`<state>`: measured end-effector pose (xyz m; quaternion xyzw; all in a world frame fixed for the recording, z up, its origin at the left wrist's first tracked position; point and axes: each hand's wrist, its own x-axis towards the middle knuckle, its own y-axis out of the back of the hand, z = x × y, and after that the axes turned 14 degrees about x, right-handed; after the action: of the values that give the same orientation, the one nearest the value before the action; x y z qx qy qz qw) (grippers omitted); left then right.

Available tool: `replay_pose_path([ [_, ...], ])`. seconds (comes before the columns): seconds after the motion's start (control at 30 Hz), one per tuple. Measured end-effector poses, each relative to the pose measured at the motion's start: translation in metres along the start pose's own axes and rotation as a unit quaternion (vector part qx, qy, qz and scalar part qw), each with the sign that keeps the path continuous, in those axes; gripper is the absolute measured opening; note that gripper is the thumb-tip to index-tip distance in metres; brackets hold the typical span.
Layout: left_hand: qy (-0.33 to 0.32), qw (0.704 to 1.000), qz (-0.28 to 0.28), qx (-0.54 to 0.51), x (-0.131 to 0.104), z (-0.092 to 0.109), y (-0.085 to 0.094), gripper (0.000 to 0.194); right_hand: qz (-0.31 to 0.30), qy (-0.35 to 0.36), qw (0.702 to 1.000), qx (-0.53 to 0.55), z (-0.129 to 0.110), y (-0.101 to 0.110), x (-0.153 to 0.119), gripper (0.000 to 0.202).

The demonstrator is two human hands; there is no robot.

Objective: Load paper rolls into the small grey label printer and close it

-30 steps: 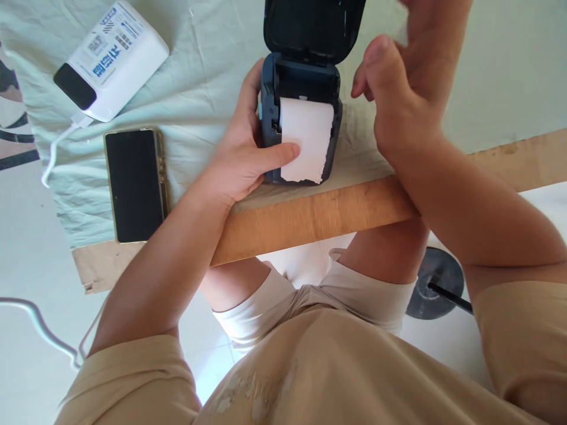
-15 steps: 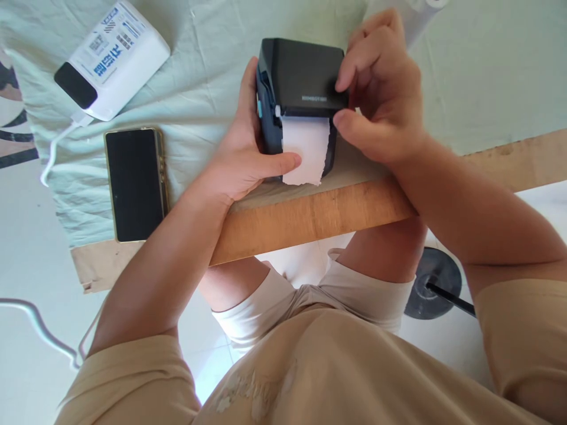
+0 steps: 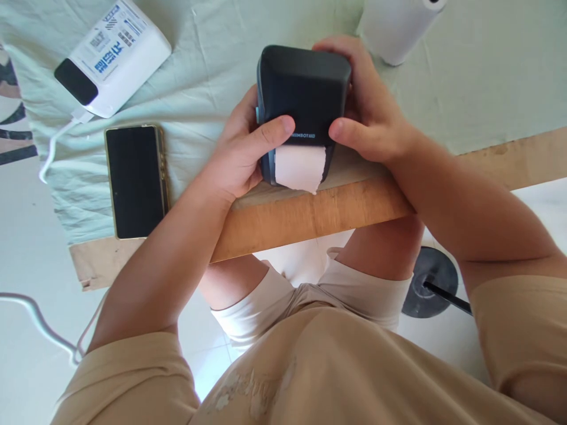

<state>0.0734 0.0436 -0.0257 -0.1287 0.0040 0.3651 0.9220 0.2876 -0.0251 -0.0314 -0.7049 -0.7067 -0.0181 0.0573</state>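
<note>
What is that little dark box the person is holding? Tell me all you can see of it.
The small printer is a dark, rounded box, seemingly of matte plastic, with tiny lettering near its front edge. Its lid is shut, and a white paper strip with a torn end hangs from the front slot. It sits near the table edge; the left hand and right hand clasp its sides.

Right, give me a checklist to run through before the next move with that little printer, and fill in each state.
1. Lid of the label printer down: ok, it lies flat over the body; whether it has latched, cannot tell.
2. Paper strip feeding out of the front slot: ok, though its end is torn ragged.
3. Left hand gripping the printer: ok, thumb on the front edge.
4. Right hand gripping the far side: ok.
5. Printer well onto the table: not ok, it sits at the near edge.
6. Spare paper roll out of the way: ok, it is apart from the printer.
</note>
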Motion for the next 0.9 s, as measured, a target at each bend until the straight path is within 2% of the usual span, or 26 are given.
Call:
replay_pose_path([
  [0.1,0.012,0.999,0.027,-0.019,-0.003,0.005,-0.008,0.028,-0.017,0.078,0.994,-0.069,0.005,0.003,-0.001,0.092],
  [0.23,0.014,1.0,-0.001,-0.027,0.001,0.002,-0.008,0.032,-0.012,0.071,0.994,-0.08,0.008,0.006,0.0,0.088],
  [0.4,0.006,1.0,-0.007,-0.018,0.004,-0.003,-0.003,0.032,-0.039,0.123,0.99,-0.06,0.01,0.005,0.004,0.083],
  [0.53,0.009,1.0,-0.017,-0.015,0.001,-0.002,-0.004,0.035,-0.025,0.111,0.992,-0.061,0.009,0.005,0.001,0.081],
  [0.63,-0.035,0.997,-0.036,-0.056,-0.001,-0.001,-0.005,0.036,-0.007,0.095,0.993,-0.065,0.007,0.005,-0.003,0.09],
  [0.73,-0.047,0.991,-0.057,-0.114,0.0,0.002,-0.005,0.021,-0.007,0.08,0.995,-0.067,0.005,0.006,-0.003,0.091],
  [0.9,0.012,0.99,0.018,-0.139,0.003,0.015,-0.014,0.014,0.004,0.098,0.989,-0.114,0.005,0.01,-0.002,0.088],
])
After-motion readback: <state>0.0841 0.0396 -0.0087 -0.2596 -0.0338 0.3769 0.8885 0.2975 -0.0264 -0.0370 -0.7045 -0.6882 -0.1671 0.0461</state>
